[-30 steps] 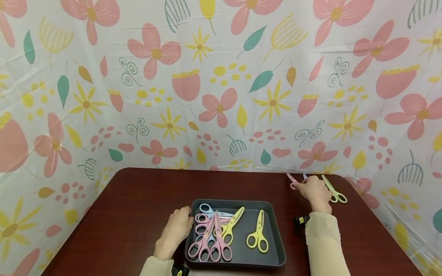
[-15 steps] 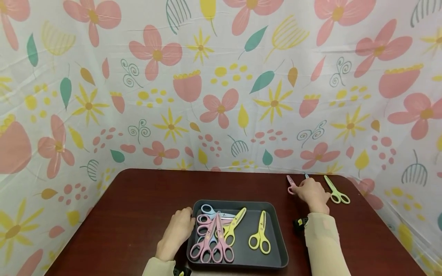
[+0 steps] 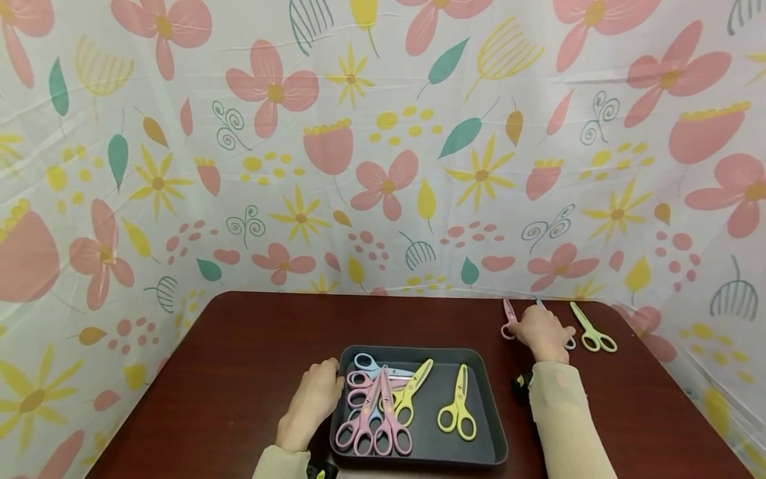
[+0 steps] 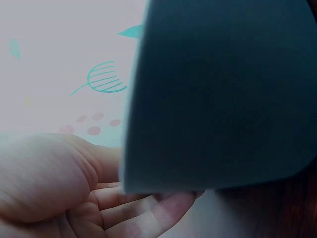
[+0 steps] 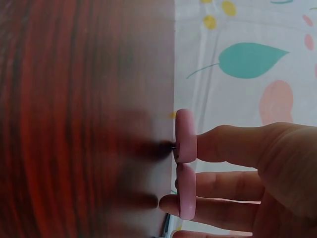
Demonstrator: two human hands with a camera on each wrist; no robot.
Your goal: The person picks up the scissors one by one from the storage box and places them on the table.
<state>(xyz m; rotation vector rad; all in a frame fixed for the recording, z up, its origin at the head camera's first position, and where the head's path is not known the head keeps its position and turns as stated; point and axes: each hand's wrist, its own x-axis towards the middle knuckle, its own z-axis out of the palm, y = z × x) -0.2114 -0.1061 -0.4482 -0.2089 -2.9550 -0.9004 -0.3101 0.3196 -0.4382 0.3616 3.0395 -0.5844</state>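
Observation:
At the back right of the table, my right hand (image 3: 543,332) holds a pair of pink scissors (image 3: 509,320) by the handle, blades toward the wall. In the right wrist view the pink finger rings (image 5: 186,136) hide my thumb tip. Light blue scissors (image 3: 570,343) lie mostly hidden under this hand. Pale green scissors (image 3: 592,336) lie to its right. My left hand (image 3: 311,402) grips the left side of a dark grey tray (image 3: 473,459); in the left wrist view the tray wall (image 4: 223,99) hides part of my thumb and fingers.
Inside the tray, several pink and blue scissors overlap on the left, with yellow scissors (image 3: 414,392) against them. Another yellow pair (image 3: 458,406) lies apart on the right. The dark red-brown table (image 3: 197,392) meets a flowered cloth (image 3: 383,133) at its back and sides.
Beside my right hand, the pink scissors have turned so their blades point more nearly straight at the wall. The left hand stays at the tray. The whole head view has shifted slightly.

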